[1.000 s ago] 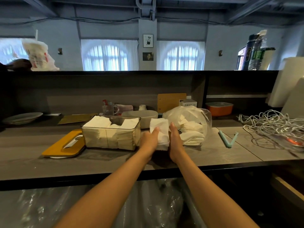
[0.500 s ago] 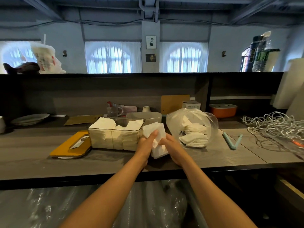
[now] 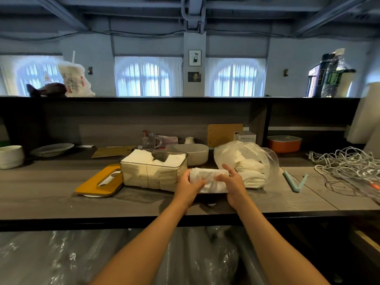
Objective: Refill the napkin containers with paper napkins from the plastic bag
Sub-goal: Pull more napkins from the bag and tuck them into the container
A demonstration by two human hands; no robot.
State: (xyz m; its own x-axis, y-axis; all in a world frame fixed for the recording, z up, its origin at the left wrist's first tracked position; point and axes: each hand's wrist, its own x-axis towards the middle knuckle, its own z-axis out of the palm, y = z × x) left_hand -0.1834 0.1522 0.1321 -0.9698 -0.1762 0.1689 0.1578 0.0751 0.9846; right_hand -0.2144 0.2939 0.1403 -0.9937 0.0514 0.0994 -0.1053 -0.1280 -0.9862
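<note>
Grey wood-grain runs across the long surface [image 3: 51, 194], which sits below a dark raised ledge with arched, curtained windows behind it. Near the middle of the surface, a person's two bare hands hold a wad of paper napkins [image 3: 209, 179] between them, just above the boards. The left hand [image 3: 190, 187] grips the wad's left end, fingers curled under it and thumb along its near edge; the right hand [image 3: 233, 183] pinches the right end, with the forefinger standing up straight past the wad's top corner. So each grip is closed on the napkins, and the wad spans the gap from one to the other, lying roughly level. Just left of the wad stands the clear napkin container [image 3: 154, 171], open at the top and packed with folded white napkins nearly to the rim, with a dip in the middle of the stack; the left hand's knuckles are close to its right wall. Leaning against the container's left side is its orange lid [image 3: 96, 183]. Immediately behind and to the right of the right hand lies the plastic bag [image 3: 246, 157], its mouth slack, with more stacked napkins inside. A grey bowl [image 3: 193, 154] sits behind the container, and a tangle of white cable [image 3: 345, 167] lies far right.
</note>
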